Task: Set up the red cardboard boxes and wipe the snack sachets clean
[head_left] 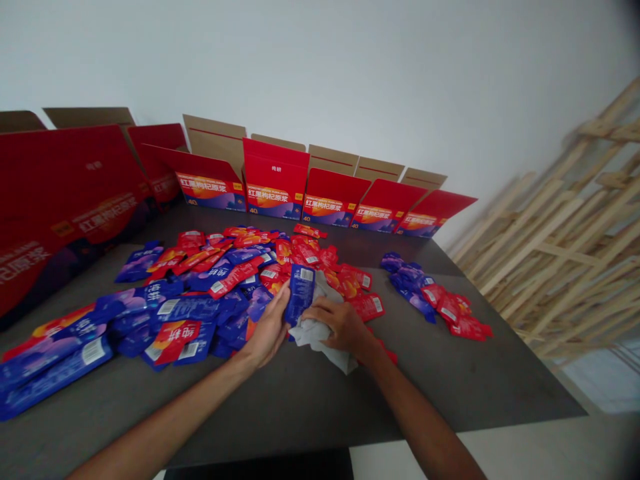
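Observation:
My left hand (267, 328) grips a blue pouch (301, 288) with a white barcode label near its top, held tilted over the table. Bunched in my right hand (337, 322) is a pale grey cloth (320, 335), pressed against the pouch's right side. Part of the cloth hangs down below my fingers. Behind and to the left of both hands spreads a heap of red pouches (305, 252) and blue pouches (187, 308), lying loosely over one another.
Open red cartons (276, 183) line the table's back edge, and larger ones (75, 213) stand at left. A smaller group of blue pouches (409, 280) and red pouches (457, 313) lies at right on the dark table (450, 387). Wooden frames (565, 253) lean beyond the table's right edge.

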`<action>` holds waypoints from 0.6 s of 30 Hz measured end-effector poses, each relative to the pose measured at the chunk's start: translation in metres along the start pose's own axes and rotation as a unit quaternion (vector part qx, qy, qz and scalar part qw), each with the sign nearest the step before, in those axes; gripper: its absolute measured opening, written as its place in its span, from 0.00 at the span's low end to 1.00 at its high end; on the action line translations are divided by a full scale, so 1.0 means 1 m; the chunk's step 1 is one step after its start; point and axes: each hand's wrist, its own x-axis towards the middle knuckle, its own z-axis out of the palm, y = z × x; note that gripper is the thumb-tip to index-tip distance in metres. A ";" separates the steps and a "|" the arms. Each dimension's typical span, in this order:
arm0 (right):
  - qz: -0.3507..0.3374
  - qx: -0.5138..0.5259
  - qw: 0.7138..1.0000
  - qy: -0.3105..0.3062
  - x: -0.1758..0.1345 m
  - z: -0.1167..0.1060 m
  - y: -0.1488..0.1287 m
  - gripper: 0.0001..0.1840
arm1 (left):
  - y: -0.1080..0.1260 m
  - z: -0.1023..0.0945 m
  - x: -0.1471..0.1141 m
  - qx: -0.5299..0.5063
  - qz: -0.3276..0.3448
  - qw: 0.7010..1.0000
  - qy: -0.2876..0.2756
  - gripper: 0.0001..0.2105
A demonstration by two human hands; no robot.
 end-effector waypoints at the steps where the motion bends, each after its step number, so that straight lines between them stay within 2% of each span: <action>1: 0.008 0.000 1.000 0.003 0.000 0.000 0.000 0.26 | -0.001 -0.001 0.000 0.008 -0.004 1.000 0.000 0.30; 5: 0.091 -0.005 0.993 0.076 0.000 -0.004 0.002 0.25 | -0.007 -0.003 -0.002 0.037 -0.044 0.998 0.007 0.27; 8: 0.155 0.003 0.976 0.153 0.002 -0.007 0.002 0.20 | -0.007 0.000 -0.004 0.020 -0.059 0.998 -0.016 0.26; 12: 0.221 0.089 0.946 0.221 0.007 -0.012 0.001 0.14 | 0.001 0.008 -0.004 -0.021 -0.056 0.998 0.003 0.19; 15: 0.285 0.186 0.916 0.213 0.009 -0.015 0.002 0.15 | 0.007 0.011 -0.003 -0.030 -0.042 0.998 0.028 0.14; 18: 0.341 0.252 0.893 0.152 0.008 -0.015 0.007 0.15 | 0.010 0.009 0.001 -0.004 -0.042 0.999 0.034 0.12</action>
